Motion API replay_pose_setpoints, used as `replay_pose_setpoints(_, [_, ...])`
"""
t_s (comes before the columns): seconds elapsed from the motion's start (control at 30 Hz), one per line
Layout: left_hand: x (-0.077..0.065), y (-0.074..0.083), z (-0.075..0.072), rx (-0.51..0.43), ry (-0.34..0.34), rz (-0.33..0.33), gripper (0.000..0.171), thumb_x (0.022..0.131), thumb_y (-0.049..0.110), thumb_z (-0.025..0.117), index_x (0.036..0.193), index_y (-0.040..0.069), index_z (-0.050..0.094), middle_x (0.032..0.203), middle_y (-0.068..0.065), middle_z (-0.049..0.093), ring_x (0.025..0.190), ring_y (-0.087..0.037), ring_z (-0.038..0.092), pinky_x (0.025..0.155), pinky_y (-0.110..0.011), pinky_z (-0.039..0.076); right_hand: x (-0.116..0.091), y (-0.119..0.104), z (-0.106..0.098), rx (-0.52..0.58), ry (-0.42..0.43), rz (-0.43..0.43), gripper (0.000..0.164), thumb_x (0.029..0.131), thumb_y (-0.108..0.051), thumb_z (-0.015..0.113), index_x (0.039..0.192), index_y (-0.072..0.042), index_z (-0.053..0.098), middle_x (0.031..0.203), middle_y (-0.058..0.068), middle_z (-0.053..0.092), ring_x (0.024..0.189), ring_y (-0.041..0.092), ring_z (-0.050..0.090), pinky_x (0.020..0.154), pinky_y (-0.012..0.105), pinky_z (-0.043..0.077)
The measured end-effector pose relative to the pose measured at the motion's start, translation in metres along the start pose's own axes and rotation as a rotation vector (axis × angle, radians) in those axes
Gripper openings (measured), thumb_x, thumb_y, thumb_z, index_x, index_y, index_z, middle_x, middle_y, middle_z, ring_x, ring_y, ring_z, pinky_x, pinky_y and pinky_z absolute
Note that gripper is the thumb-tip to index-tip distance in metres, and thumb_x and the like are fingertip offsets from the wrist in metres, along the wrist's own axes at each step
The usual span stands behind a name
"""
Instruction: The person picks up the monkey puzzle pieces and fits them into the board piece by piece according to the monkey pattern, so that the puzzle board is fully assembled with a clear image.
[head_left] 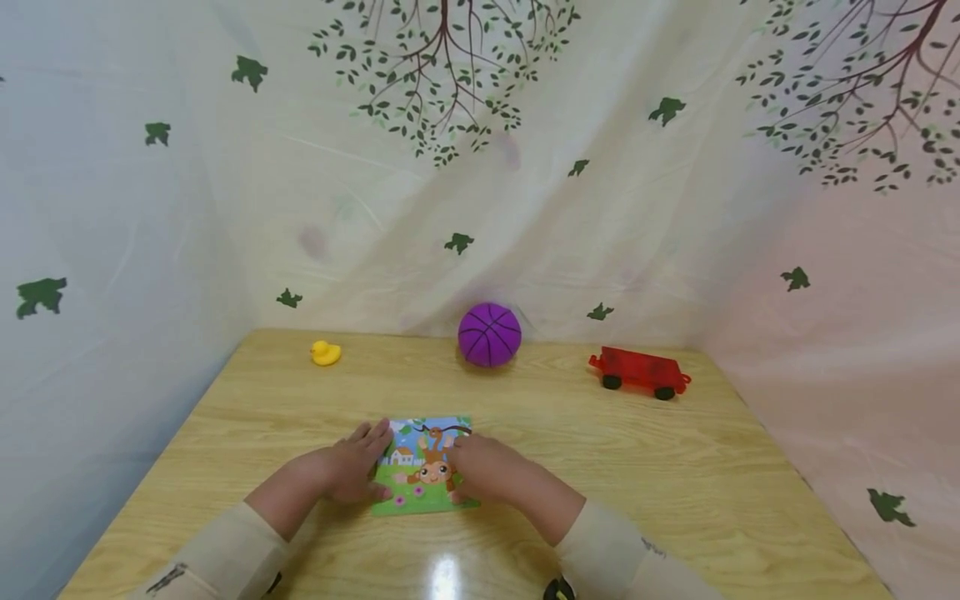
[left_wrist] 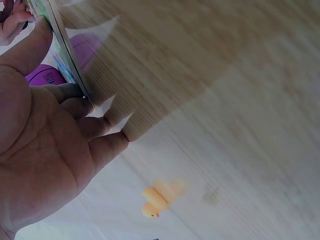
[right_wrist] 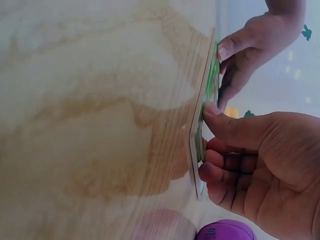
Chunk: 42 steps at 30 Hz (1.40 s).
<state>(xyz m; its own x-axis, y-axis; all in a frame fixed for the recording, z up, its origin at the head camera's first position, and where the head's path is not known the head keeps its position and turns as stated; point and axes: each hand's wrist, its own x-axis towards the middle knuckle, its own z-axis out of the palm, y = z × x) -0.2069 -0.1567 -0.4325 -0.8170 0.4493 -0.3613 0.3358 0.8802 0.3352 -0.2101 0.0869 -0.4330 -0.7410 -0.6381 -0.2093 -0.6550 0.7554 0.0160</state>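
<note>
A flat square picture puzzle (head_left: 420, 502) lies on the table, showing a monkey hanging from a branch, a small house and pink flowers. Along its left side rests my left hand (head_left: 356, 467), fingers fairly straight at the edge and thumb over the near left corner. In the left wrist view that thumb (left_wrist: 37, 45) touches the picture side. My right hand (head_left: 483, 471) covers the puzzle's right part with fingers curled. The right wrist view shows its thumb and fingertips pinching a thin puzzle piece (right_wrist: 201, 142) at the board's face; most of the piece is hidden.
On the wooden table (head_left: 637, 500), a yellow toy duck (head_left: 326, 353) sits at the back left. A purple ball (head_left: 490, 335) is at the back middle, and a red toy wagon (head_left: 641, 371) with black wheels at the back right. A leaf-patterned cloth (head_left: 360, 250) hangs behind.
</note>
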Motion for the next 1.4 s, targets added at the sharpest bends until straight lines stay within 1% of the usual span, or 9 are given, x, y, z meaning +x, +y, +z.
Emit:
replay_pose_setpoints(0.17, [-0.002,-0.002,0.01,-0.016,-0.008,-0.006,0.093,0.089,0.046,0.068,0.154,-0.001,0.022,0.164,-0.019,0.008,0.148,-0.047,0.007,0.116,-0.064,0.018,-0.003,-0.006,0.011,-0.016,-0.001,-0.003,0.036,0.083,-0.043,0.075,0.107,-0.018,0.068,0.111,-0.004,0.061,0.105,0.012,0.058,0.094,0.025,0.05])
replay_pose_setpoints(0.4, [-0.005,-0.007,0.012,-0.016,-0.024,0.007,0.091,0.092,0.045,0.065,0.155,-0.002,0.019,0.164,-0.02,0.007,0.148,-0.048,0.007,0.116,-0.065,0.019,0.0,-0.002,0.016,0.067,0.022,-0.03,0.025,0.084,-0.041,0.075,0.097,-0.022,0.066,0.098,-0.009,0.057,0.095,0.01,0.053,0.085,0.024,0.05])
replay_pose_setpoints(0.5, [0.0,-0.008,0.0,0.005,-0.024,0.019,0.088,0.094,0.043,0.063,0.155,-0.002,0.017,0.164,-0.02,0.005,0.148,-0.048,0.005,0.116,-0.065,0.017,0.003,0.0,0.012,-0.013,0.066,-0.05,0.024,0.088,-0.042,0.071,0.099,-0.021,0.07,0.101,-0.006,0.059,0.098,0.012,0.054,0.09,0.025,0.049])
replay_pose_setpoints(0.63, [0.011,-0.007,-0.018,0.043,0.002,0.044,0.088,0.095,0.042,0.061,0.155,-0.002,0.015,0.164,-0.02,0.003,0.148,-0.048,0.004,0.117,-0.064,0.015,-0.001,-0.001,0.0,-0.209,0.128,-0.06,0.021,0.094,-0.036,0.064,0.101,-0.019,0.074,0.1,-0.002,0.064,0.094,0.015,0.056,0.089,0.027,0.049])
replay_pose_setpoints(0.73, [0.016,-0.006,-0.022,0.056,-0.008,0.057,0.089,0.095,0.044,0.061,0.155,-0.002,0.014,0.164,-0.021,0.002,0.148,-0.049,0.004,0.117,-0.064,0.015,-0.012,-0.009,-0.005,-0.319,0.088,-0.066,0.019,0.098,-0.026,0.06,0.108,-0.017,0.074,0.101,0.001,0.067,0.092,0.016,0.057,0.083,0.027,0.051])
replay_pose_setpoints(0.93, [0.016,-0.011,-0.012,0.058,-0.032,0.052,0.09,0.095,0.045,0.061,0.154,-0.005,0.015,0.163,-0.023,0.002,0.147,-0.05,0.004,0.117,-0.064,0.015,-0.031,-0.028,-0.004,-0.358,-0.042,-0.036,0.045,0.1,-0.026,0.05,0.143,-0.01,0.052,0.126,0.007,0.063,0.112,0.021,0.056,0.089,0.03,0.053])
replay_pose_setpoints(1.1, [0.015,-0.012,-0.008,0.057,-0.03,0.056,0.09,0.095,0.045,0.061,0.155,-0.004,0.015,0.163,-0.023,0.002,0.147,-0.051,0.005,0.117,-0.064,0.016,-0.032,-0.032,-0.005,-0.287,-0.045,-0.016,0.044,0.098,-0.024,0.051,0.139,-0.008,0.052,0.123,0.009,0.064,0.11,0.023,0.057,0.09,0.033,0.053])
replay_pose_setpoints(1.3, [0.015,-0.01,-0.007,0.052,-0.028,0.043,0.09,0.094,0.044,0.063,0.154,-0.004,0.016,0.163,-0.023,0.002,0.147,-0.05,0.004,0.116,-0.065,0.016,-0.033,-0.035,-0.001,-0.37,-0.073,-0.021,0.049,0.101,-0.031,0.048,0.147,-0.014,0.046,0.138,0.006,0.052,0.119,0.022,0.05,0.093,0.032,0.05])
replay_pose_setpoints(1.4, [0.015,-0.01,-0.006,0.06,-0.022,0.026,0.091,0.093,0.044,0.064,0.154,-0.004,0.017,0.164,-0.022,0.002,0.147,-0.049,0.005,0.116,-0.065,0.017,-0.031,-0.037,0.003,-0.371,-0.046,-0.04,0.048,0.1,-0.029,0.05,0.143,-0.01,0.05,0.135,0.008,0.051,0.117,0.021,0.047,0.097,0.03,0.049])
